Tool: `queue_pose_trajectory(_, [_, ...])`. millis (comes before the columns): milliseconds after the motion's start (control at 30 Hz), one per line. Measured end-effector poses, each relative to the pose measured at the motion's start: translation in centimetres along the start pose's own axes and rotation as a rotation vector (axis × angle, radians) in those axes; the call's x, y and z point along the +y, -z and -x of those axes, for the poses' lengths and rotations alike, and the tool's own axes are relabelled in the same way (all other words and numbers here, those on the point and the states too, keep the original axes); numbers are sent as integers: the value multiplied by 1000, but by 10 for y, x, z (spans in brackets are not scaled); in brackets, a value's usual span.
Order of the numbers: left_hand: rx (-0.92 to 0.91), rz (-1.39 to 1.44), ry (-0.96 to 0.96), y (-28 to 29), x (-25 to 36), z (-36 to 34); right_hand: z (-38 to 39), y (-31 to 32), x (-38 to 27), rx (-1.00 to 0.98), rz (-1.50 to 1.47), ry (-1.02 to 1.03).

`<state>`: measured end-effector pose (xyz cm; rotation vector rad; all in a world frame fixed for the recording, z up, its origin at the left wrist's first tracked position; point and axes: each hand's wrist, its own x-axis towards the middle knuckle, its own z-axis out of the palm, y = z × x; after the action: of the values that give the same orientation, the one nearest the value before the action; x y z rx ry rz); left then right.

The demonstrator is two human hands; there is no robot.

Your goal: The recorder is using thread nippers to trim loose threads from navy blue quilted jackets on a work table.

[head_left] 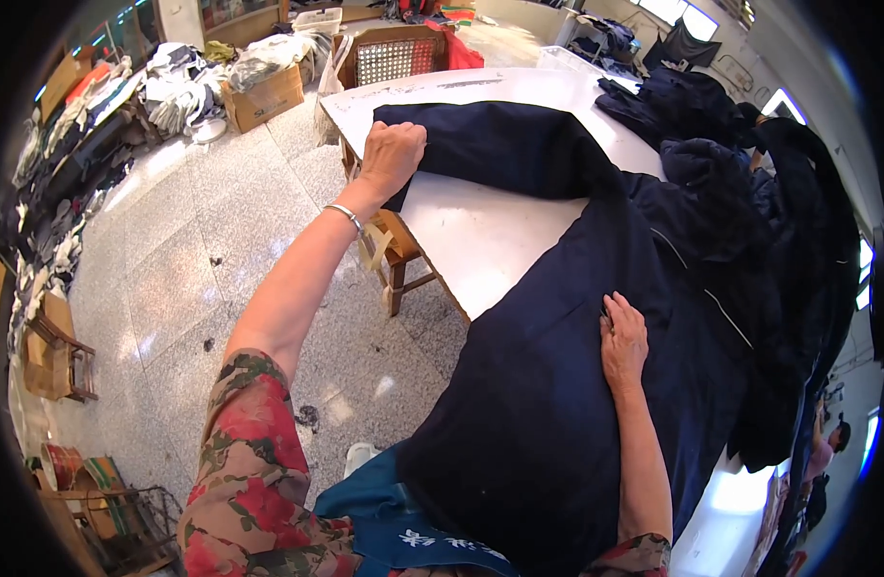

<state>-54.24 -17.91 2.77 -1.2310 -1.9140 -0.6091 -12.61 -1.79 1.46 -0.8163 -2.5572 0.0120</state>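
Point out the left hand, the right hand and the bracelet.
left hand [394, 154], head view, back of the hand.
right hand [622, 338], head view, back of the hand.
bracelet [345, 215], head view, band at the wrist.

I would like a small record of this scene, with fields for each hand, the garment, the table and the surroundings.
left hand: grips the edge of the sleeve, arm stretched out
right hand: lies flat on the garment body
garment: dark navy jacket, spread over the table corner
table: white top, partly covered
more dark clothes: piled on the far right
floor: speckled tiles, cardboard box, fabric heaps
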Motion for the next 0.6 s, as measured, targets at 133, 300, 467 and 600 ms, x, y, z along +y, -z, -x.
queue_pose_trajectory(133, [99,251,427,16,-27,17,2,1,5,12,3,-4])
queue_pose_trajectory(300, [-201,-140,1140,6,-137,112,3,2,6,18,15,-7])
queue_pose_trajectory(467, [-170,858,1017,-1,-119,74,0,2,-1,5,-16,-33])
queue_pose_trajectory(600, [-277,1239,961,14,-38,-7,2,2,3,35,-18,5])
